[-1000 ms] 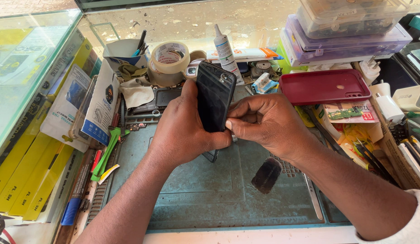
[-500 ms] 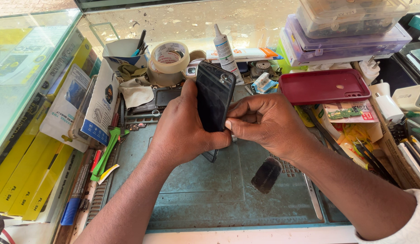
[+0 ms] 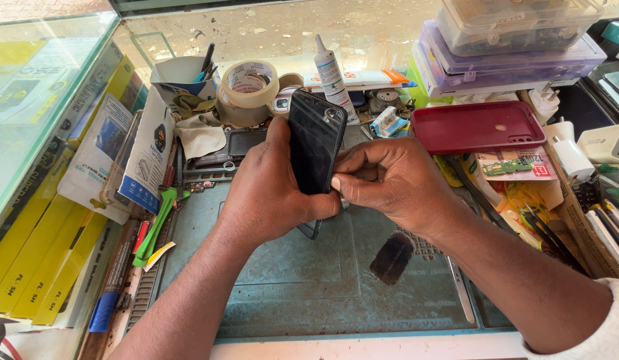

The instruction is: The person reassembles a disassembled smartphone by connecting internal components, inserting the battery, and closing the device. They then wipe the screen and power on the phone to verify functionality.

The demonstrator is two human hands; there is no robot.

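A black smartphone (image 3: 315, 141) stands upright on its lower end above the teal work mat (image 3: 303, 280), dark glass face towards me. My left hand (image 3: 266, 190) wraps around its left side and bottom, thumb across the lower front. My right hand (image 3: 396, 183) presses fingertips against the phone's right edge near its lower half. Whether a small tool sits between those fingers is hidden.
A roll of tape (image 3: 248, 90), a white glue bottle (image 3: 331, 70) and a red phone case (image 3: 479, 127) lie behind the hands. Stacked plastic boxes (image 3: 516, 40) stand at the back right, yellow packets (image 3: 43, 247) at the left. A dark oval piece (image 3: 391, 259) rests on the mat.
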